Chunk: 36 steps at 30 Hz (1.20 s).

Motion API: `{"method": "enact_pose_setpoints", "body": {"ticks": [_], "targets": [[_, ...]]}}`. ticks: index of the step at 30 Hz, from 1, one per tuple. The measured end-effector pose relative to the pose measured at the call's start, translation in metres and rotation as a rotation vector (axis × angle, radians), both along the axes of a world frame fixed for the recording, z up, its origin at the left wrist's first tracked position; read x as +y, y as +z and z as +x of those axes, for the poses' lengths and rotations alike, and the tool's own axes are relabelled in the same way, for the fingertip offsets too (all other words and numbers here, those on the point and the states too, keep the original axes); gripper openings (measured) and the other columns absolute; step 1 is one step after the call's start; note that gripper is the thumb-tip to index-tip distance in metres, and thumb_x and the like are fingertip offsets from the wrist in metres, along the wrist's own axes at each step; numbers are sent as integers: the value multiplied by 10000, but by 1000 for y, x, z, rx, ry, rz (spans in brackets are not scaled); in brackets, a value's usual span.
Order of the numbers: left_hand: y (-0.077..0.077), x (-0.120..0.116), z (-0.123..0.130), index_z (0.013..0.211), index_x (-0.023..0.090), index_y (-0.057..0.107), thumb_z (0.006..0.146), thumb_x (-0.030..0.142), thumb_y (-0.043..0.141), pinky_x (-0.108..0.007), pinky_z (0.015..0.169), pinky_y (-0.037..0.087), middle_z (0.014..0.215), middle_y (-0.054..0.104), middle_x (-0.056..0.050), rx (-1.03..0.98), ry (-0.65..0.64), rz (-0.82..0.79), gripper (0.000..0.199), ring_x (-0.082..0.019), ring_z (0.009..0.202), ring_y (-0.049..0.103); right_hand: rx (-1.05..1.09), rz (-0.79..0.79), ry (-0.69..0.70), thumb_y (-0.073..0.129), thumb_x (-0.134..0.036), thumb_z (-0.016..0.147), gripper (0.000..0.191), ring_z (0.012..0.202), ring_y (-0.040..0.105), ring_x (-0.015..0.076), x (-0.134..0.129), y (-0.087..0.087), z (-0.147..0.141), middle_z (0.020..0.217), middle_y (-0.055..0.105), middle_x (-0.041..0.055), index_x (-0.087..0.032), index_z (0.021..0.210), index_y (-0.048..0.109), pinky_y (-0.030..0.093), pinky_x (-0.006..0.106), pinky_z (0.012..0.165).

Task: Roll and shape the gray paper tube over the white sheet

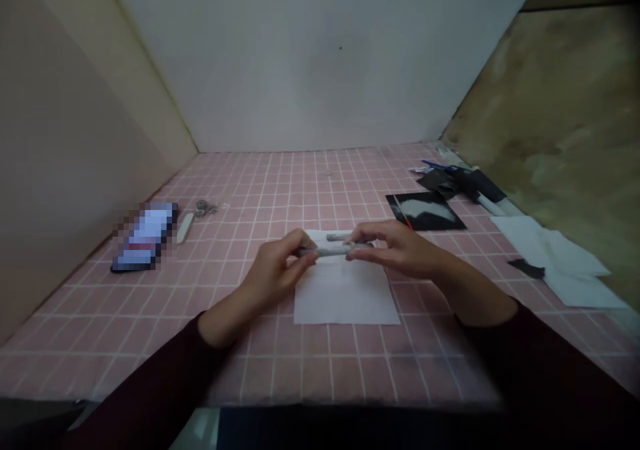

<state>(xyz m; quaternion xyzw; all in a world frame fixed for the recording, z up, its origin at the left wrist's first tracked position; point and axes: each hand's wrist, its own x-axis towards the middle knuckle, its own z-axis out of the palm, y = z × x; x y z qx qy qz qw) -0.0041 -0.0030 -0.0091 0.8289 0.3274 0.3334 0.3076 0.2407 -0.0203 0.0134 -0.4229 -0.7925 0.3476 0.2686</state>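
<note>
My left hand [287,258] pinches the left end of a grey-white roll [330,250], thumb against fingertips. At its right end, my right hand [387,250] grips the same roll between thumb and fingers. The roll is thin and lies crosswise over a white sheet of paper [345,300]; whether it touches the sheet I cannot tell. Just beyond it, a shorter grey stick [339,237] rests near the sheet's far edge, its right end partly hidden by my right hand.
On the left are a blurred phone [145,237], a pale flat stick [185,228] and a small grey coil [204,208]. To the right lie a black-and-white picture [433,211], dark scraps [473,183] and white papers [555,253]. Walls bound the pink checked tablecloth [250,190].
</note>
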Motion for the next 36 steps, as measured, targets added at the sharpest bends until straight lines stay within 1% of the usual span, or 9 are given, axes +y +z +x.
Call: {"method": "enact_pose_setpoints", "body": {"ticks": [4, 9, 11, 16, 21, 26, 31, 34, 36], "targets": [[0, -3, 1, 909, 178, 594, 973, 192, 511, -261, 688, 448, 823, 656, -36, 92, -187, 248, 106, -151, 758, 601, 69, -213, 91, 662, -439, 877, 268, 815, 660, 163, -2, 4, -5, 875, 734, 35, -180, 921, 711, 485, 284, 739], [0, -1, 0, 941, 168, 592, 982, 214, 511, -278, 705, 468, 803, 642, -52, 60, -136, 434, 102, -171, 770, 596, 91, -240, 94, 673, -448, 871, 268, 819, 666, 172, 2, 6, 5, 871, 744, 36, -188, 920, 711, 482, 313, 768], [0, -2, 1, 942, 163, 591, 979, 200, 513, -281, 715, 473, 807, 641, -57, 27, -103, 463, 94, -172, 776, 596, 110, -243, 85, 652, -447, 889, 264, 831, 671, 177, 3, 6, 6, 876, 749, 40, -191, 917, 711, 478, 321, 778], [-1, -6, 2, 950, 194, 609, 994, 158, 456, -264, 762, 485, 892, 660, -52, 34, -217, 451, 163, -157, 829, 601, 129, -281, 148, 659, -452, 881, 272, 823, 666, 178, 1, 4, -2, 885, 735, 41, -185, 896, 710, 481, 310, 750], [-3, -3, 0, 919, 161, 597, 982, 241, 515, -279, 687, 464, 794, 635, -52, 37, -86, 448, 130, -168, 743, 584, 49, -139, 42, 667, -459, 875, 266, 850, 649, 180, 1, 4, 1, 889, 713, 28, -196, 901, 702, 468, 313, 789], [-2, -6, 3, 902, 166, 598, 961, 256, 562, -257, 678, 456, 826, 669, -41, -38, -148, 183, 113, -149, 750, 611, -31, -20, 72, 592, -458, 928, 265, 826, 646, 173, -6, 3, -6, 906, 707, 19, -213, 964, 683, 471, 300, 751], [0, -1, 4, 846, 165, 578, 902, 310, 629, -245, 640, 434, 753, 641, -20, -171, -29, -234, 164, -126, 686, 587, -120, 162, -31, 613, -444, 914, 251, 721, 631, 169, -3, -1, -1, 823, 689, 24, -200, 935, 669, 482, 291, 657], [-2, 2, 6, 824, 157, 550, 859, 343, 666, -245, 634, 441, 693, 630, -12, -300, -55, -558, 223, -116, 639, 590, -150, 356, -30, 595, -362, 936, 188, 784, 663, 197, -4, -8, -8, 873, 703, 56, -185, 969, 651, 534, 364, 786], [-3, 3, 7, 799, 153, 540, 829, 354, 698, -232, 611, 429, 650, 616, 1, -345, -85, -718, 258, -100, 594, 572, -187, 514, 29, 554, -297, 956, 153, 855, 679, 227, -4, -14, -10, 870, 706, 64, -177, 997, 639, 476, 497, 996]]}}
